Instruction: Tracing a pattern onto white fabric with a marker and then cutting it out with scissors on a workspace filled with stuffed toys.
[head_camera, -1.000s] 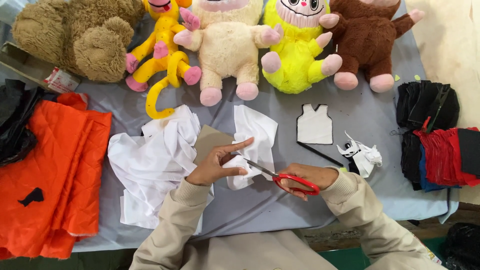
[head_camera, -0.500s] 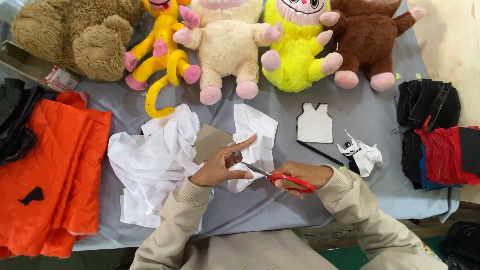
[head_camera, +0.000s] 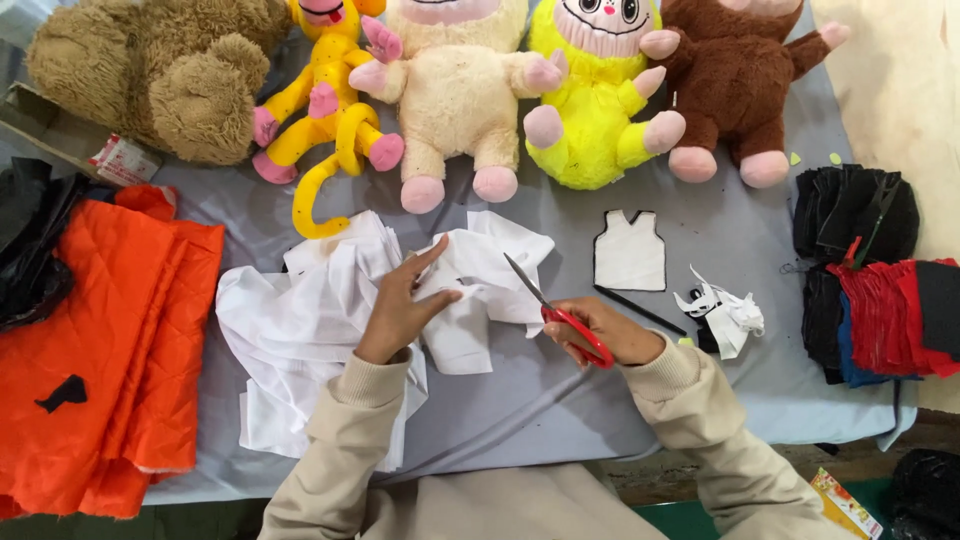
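My left hand (head_camera: 401, 305) pinches a small piece of white fabric (head_camera: 478, 290) near the middle of the grey table (head_camera: 560, 400), fingers pressing its left side. My right hand (head_camera: 601, 333) holds red-handled scissors (head_camera: 558, 315), whose blades point up-left toward the fabric's right edge and look slightly apart. A larger heap of white cloth (head_camera: 300, 330) lies under and left of my left forearm.
Plush toys line the back: brown bear (head_camera: 160, 75), yellow monkey (head_camera: 325, 120), cream toy (head_camera: 460, 95), bright yellow toy (head_camera: 595, 95), dark brown toy (head_camera: 735, 85). A white vest-shaped cutout (head_camera: 629, 252), a black pencil (head_camera: 640, 310), white scraps (head_camera: 730, 315). Orange fabric (head_camera: 95, 340) left; dark and red fabric stacks (head_camera: 880, 280) right.
The scissors have drawn back a little from the white piece and tilted more upright. My left hand has kept its grip on the fabric, shifting slightly.
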